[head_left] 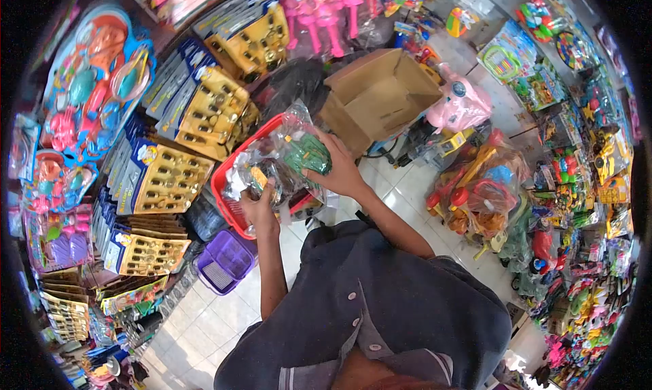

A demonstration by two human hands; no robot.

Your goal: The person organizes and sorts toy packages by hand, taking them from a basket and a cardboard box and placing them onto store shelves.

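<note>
Bagged green toy (307,153) (both hands gripping)

Bagged toys (285,155) seemingly in basket (227,186)

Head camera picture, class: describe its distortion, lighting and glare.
Head view: strong fisheye, with a black rim and bowed toy shelves; even, bright light without hard shadows; glare on the clear plastic toy bags held by the left hand and right hand over the red basket; edges look soft.
</note>
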